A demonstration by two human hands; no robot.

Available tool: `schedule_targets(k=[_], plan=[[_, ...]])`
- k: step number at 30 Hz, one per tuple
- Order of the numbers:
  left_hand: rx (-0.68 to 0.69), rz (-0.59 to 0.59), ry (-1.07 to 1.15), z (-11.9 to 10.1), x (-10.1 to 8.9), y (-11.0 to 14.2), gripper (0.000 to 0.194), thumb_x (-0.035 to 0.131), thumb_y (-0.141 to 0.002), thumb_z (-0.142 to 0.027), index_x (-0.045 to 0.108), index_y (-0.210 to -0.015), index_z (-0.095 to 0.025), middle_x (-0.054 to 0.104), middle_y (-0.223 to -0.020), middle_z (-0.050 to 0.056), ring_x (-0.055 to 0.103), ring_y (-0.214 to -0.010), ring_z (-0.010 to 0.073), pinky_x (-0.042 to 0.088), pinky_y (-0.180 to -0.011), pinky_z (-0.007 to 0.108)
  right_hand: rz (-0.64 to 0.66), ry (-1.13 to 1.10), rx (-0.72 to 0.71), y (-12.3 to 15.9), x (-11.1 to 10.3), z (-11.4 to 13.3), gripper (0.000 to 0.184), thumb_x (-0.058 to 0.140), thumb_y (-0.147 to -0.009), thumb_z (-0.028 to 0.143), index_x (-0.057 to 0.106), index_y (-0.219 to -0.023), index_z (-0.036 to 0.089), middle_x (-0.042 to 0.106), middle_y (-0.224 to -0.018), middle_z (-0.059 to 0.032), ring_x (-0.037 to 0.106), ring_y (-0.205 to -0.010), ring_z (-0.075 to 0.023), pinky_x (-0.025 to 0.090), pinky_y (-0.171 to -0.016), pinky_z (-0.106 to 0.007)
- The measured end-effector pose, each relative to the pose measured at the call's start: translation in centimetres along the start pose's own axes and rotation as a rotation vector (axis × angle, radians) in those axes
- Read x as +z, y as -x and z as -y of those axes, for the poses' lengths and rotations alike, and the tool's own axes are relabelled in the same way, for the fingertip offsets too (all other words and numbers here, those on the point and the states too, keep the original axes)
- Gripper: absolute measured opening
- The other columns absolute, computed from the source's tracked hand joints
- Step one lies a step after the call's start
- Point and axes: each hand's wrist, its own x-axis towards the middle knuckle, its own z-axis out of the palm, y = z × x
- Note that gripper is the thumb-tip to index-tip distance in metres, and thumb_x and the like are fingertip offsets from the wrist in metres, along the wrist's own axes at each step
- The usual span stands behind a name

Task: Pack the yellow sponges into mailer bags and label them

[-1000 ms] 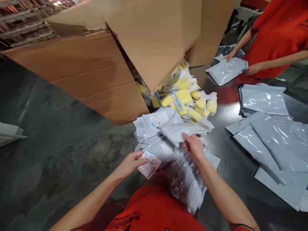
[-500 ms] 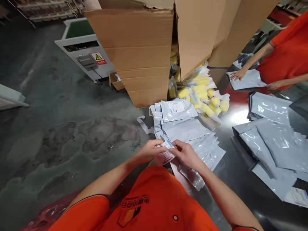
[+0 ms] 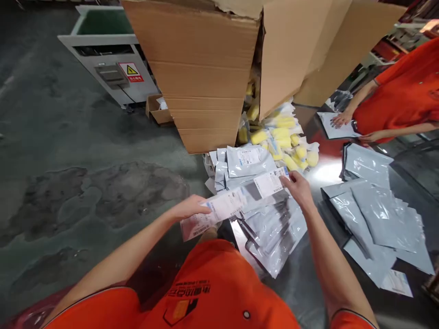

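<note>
My left hand [image 3: 190,208] pinches the near end of a strip of white shipping labels [image 3: 222,208] with barcodes. My right hand [image 3: 297,187] grips the far end, where one label [image 3: 270,182] is drawn out over a stack of grey poly mailer bags [image 3: 274,224]. The strip stretches between the two hands above the bags. Behind the stack lies a labelled grey bag [image 3: 248,160].
A big cardboard box [image 3: 206,68] stands open at the back, spilling yellow packets in clear wrap [image 3: 284,137]. More grey bags [image 3: 377,214] lie at right. A co-worker in orange [image 3: 401,96] presses a bag at far right. A grey machine [image 3: 106,59] stands on the floor at left.
The hands, close together on one label before, have drawn apart. The right hand moved up and right, pulling the strip of labels out; the left hand holds the other end.
</note>
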Motion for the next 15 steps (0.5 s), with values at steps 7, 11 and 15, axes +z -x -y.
schedule_targets(k=[7,11,15], plan=[[-0.046,-0.051,0.238,1.0,-2.5,0.2,0.045,0.086,-0.051,-0.05,0.078,-0.076,-0.013,0.077,-0.077,0.01,0.067,-0.072,0.0234,0.051,-0.069,0.031,0.331,0.639,0.185,0.0,5.0,-2.8,0.071,0.065,-0.085,0.06,0.052,-0.142,0.018,0.07,-0.112,-0.0215,0.063,-0.106,-0.0375,0.045,-0.09,-0.05],[-0.076,0.063,0.209,-0.9,-1.6,0.5,0.046,0.086,-0.053,-0.055,0.079,-0.074,-0.014,0.077,-0.076,0.01,0.067,-0.07,0.0247,0.052,-0.065,0.031,0.097,0.644,0.11,2.1,6.0,-1.4,0.082,0.057,-0.092,0.057,0.035,-0.153,0.006,0.064,-0.123,-0.0314,0.055,-0.121,-0.0442,0.04,-0.099,-0.058],[-0.011,0.184,0.11,-4.2,0.3,-0.5,0.042,0.083,-0.059,-0.055,0.08,-0.075,-0.016,0.077,-0.077,0.008,0.067,-0.072,0.0243,0.051,-0.065,0.03,0.271,0.44,-0.054,3.4,9.2,0.4,0.071,0.052,-0.095,0.05,0.041,-0.152,0.008,0.039,-0.155,-0.0276,0.033,-0.144,-0.0437,0.029,-0.114,-0.058]])
